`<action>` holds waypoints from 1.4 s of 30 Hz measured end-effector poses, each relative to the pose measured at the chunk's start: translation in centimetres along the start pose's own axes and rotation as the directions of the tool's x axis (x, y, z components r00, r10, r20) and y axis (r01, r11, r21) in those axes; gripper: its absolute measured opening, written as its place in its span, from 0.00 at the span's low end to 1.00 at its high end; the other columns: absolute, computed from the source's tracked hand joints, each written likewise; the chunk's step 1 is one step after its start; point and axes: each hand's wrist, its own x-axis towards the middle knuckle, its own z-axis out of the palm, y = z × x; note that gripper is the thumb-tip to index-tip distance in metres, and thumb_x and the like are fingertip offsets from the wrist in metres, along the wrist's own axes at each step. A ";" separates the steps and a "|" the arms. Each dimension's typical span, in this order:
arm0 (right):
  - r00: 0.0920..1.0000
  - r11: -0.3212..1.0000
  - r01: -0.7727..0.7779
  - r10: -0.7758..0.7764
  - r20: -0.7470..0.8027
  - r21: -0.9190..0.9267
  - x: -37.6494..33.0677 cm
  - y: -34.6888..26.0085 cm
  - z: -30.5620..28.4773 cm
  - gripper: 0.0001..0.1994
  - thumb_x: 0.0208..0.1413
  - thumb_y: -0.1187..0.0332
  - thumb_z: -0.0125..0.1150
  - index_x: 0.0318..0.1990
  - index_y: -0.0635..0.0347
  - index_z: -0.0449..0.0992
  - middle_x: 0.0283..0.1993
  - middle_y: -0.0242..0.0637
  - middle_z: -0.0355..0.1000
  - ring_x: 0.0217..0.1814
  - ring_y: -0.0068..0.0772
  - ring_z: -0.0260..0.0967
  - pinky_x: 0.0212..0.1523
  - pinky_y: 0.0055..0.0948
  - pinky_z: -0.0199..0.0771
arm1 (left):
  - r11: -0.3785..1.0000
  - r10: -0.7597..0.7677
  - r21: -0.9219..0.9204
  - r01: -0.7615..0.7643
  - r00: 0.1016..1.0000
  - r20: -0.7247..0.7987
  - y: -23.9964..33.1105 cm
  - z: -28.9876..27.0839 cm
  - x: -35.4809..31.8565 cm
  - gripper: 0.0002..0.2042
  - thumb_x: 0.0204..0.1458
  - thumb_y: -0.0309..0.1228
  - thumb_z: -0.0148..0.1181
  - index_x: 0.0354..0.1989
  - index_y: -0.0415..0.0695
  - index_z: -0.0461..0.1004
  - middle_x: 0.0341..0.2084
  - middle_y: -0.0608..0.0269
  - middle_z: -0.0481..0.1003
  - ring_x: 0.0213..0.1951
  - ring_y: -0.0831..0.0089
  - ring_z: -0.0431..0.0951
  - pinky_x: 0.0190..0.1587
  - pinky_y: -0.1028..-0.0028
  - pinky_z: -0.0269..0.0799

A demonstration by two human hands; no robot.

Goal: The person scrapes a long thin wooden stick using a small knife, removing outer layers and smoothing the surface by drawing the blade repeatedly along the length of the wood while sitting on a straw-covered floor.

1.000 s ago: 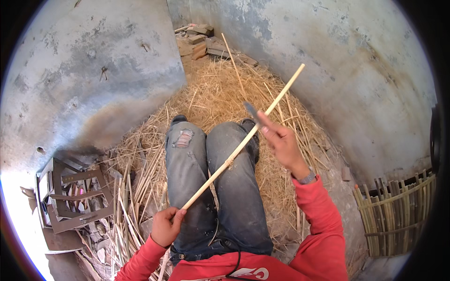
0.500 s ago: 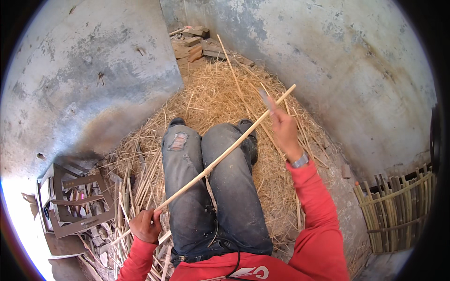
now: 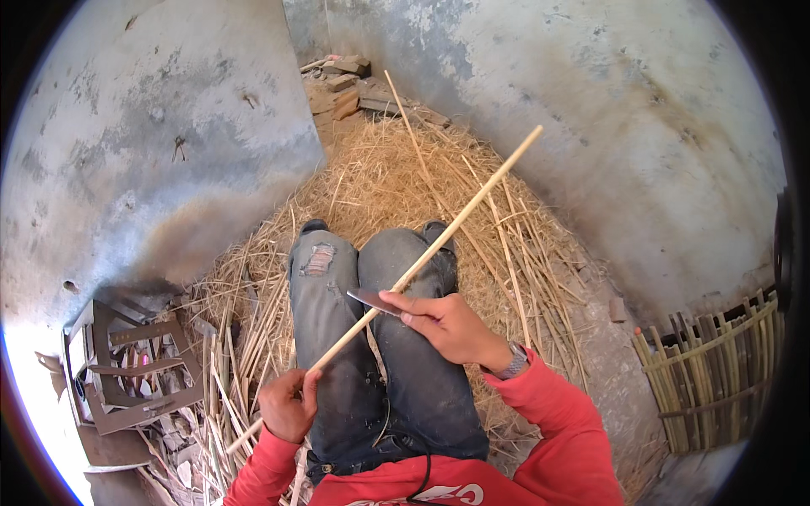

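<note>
From the head view, the person is sitting on the floor with both legs in grey jeans (image 3: 380,337) stretched out over a bed of dry yellow straw and cut cane strips (image 3: 439,185). The left hand (image 3: 287,406) is closing its grip around the lower end of a long, thin, pale bamboo stick (image 3: 439,244), fingers wrapped tight on it just beside the left thigh. The stick is slanting up and away to the right, crossing above the right knee, its far tip hanging over the straw near the grey concrete wall (image 3: 641,126).

The right hand (image 3: 447,325) is gripping a small flat grey metal blade (image 3: 371,301), pinched between thumb and fingers, and the blade is lying against the stick partway up its length, over the right thigh. A wristwatch (image 3: 511,363) is showing at the cuff of the red sleeve (image 3: 557,422).

Off to the left, a dark square metal frame (image 3: 135,371) is lying among scraps. At the right edge, a woven cane panel (image 3: 717,371) is standing by the wall. At the far end of the straw, some bricks (image 3: 337,84) are piled up.
</note>
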 end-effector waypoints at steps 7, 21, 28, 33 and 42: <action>0.731 0.950 0.230 -0.026 -0.682 0.210 1.1 -2.9 -2.5 0.17 0.65 0.70 0.65 0.58 0.71 0.78 0.44 0.34 0.78 0.38 0.16 0.71 0.37 0.24 0.70 | 0.943 -0.158 -0.258 0.211 0.964 0.214 0.6 -0.1 0.8 0.15 0.63 0.35 0.66 0.27 0.36 0.81 0.12 0.69 0.70 0.16 0.83 0.66 0.21 0.77 0.59; 0.913 0.988 0.011 0.054 -0.404 0.155 2.8 -2.7 0.7 0.12 0.62 0.66 0.70 0.32 0.65 0.80 0.20 0.26 0.65 0.23 0.16 0.56 0.24 0.28 0.59 | 0.830 -0.238 -0.435 0.349 0.927 0.291 1.2 0.3 0.3 0.18 0.66 0.37 0.62 0.27 0.36 0.79 0.14 0.70 0.71 0.18 0.84 0.67 0.22 0.79 0.59; 0.902 0.989 0.145 -0.123 -0.414 0.023 2.6 -3.1 0.9 0.12 0.61 0.69 0.68 0.27 0.65 0.75 0.19 0.41 0.64 0.19 0.27 0.56 0.23 0.34 0.59 | 0.895 -0.200 -0.362 0.260 0.960 0.195 0.5 1.1 -0.1 0.16 0.66 0.35 0.63 0.27 0.36 0.80 0.13 0.71 0.70 0.18 0.84 0.66 0.22 0.77 0.58; 0.926 0.968 0.250 -0.248 -0.285 -0.031 0.9 -2.7 1.4 0.12 0.57 0.69 0.73 0.26 0.61 0.76 0.20 0.26 0.68 0.21 0.15 0.59 0.22 0.28 0.57 | 0.828 -0.269 -0.446 0.340 0.939 0.216 -0.2 1.3 0.7 0.19 0.68 0.37 0.59 0.26 0.36 0.80 0.13 0.73 0.68 0.17 0.85 0.62 0.21 0.77 0.54; 0.743 0.995 0.070 -0.003 -0.669 0.074 3.1 -1.9 -1.5 0.13 0.55 0.67 0.76 0.43 0.66 0.83 0.22 0.22 0.71 0.23 0.11 0.61 0.25 0.20 0.60 | 0.672 -0.313 -0.549 0.497 0.863 0.397 -0.2 0.6 0.4 0.20 0.68 0.39 0.60 0.26 0.35 0.79 0.13 0.73 0.68 0.17 0.86 0.62 0.21 0.78 0.52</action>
